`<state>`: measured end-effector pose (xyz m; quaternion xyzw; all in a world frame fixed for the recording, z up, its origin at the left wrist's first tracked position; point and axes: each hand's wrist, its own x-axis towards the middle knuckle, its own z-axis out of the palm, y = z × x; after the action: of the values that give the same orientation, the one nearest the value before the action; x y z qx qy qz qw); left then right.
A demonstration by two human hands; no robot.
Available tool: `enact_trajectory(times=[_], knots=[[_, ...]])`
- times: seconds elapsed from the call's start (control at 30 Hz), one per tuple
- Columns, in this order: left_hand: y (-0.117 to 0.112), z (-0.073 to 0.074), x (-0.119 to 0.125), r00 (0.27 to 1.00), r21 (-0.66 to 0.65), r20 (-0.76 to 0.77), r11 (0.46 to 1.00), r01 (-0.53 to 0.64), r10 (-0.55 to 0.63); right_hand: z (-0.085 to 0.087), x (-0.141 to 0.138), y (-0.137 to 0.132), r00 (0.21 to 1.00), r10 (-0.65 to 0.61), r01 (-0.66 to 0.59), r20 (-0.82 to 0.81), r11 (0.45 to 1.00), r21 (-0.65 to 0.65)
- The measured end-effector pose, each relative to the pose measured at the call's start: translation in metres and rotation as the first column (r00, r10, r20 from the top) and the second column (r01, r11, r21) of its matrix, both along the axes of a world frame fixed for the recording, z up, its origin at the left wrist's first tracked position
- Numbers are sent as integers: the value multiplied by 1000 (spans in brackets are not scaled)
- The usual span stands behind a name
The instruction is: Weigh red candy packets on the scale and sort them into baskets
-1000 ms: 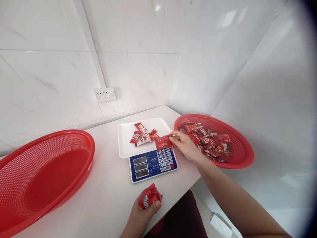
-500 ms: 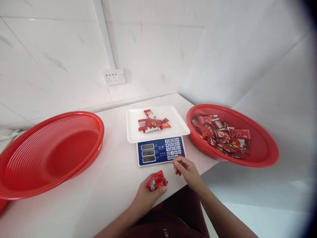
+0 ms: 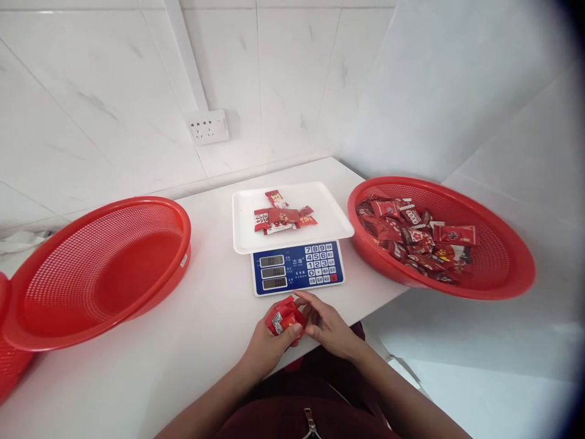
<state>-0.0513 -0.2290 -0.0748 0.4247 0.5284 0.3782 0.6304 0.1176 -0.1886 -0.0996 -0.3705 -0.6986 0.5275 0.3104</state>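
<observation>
My left hand (image 3: pixel 267 341) is wrapped round a small bunch of red snack packets (image 3: pixel 284 317), just in front of the scale. From the other side my right hand (image 3: pixel 331 326) has its curled fingers and thumb at the bunch's right edge; its fingertips are partly hidden. Behind them stands a digital scale (image 3: pixel 298 268) with a blue keypad panel. On its white weighing tray (image 3: pixel 329 222) lie several red and white snack packets (image 3: pixel 283 216) in a loose heap.
To the right, a red plastic basket (image 3: pixel 507 271) holds many similar packets (image 3: pixel 411 235) and overhangs the table edge. A bare red basket (image 3: pixel 128 262) stands at the left, with another red basket (image 3: pixel 13 360) partly showing beside it. A wall socket (image 3: pixel 208 128) is behind.
My right hand has moved left from near the keypad's lower corner to the packets in my left hand. The view has tilted slightly downward. The packets on the tray lie as before.
</observation>
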Motion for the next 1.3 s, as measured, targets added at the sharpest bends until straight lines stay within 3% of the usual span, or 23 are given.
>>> enact_trajectory(times=[0.33,0.57,0.73,0.87,1.03,1.2,1.3], knots=[[2,0,-2,999,115,1,993,33,-33,8,-13,-2,984,46,-38,172,998,-51],[3,0,-1,1000,90,-10,996,26,-25,9,-13,-9,993,-54,48,103,997,63],[6,13,0,971,172,-223,978,122,-82,4,-11,-6,991,-111,110,-70,994,-18],[10,26,-2,841,259,-541,945,201,-30,0,-3,-2,952,-142,90,-272,977,-193],[40,50,-10,674,506,-698,833,224,243,-6,4,1,897,-167,51,-409,959,-279],[89,71,-12,315,563,-825,730,389,468,-7,3,0,891,-121,-13,-438,957,-291],[116,74,-7,227,551,-833,717,428,505,-7,2,-1,881,-114,-27,-459,957,-288]])
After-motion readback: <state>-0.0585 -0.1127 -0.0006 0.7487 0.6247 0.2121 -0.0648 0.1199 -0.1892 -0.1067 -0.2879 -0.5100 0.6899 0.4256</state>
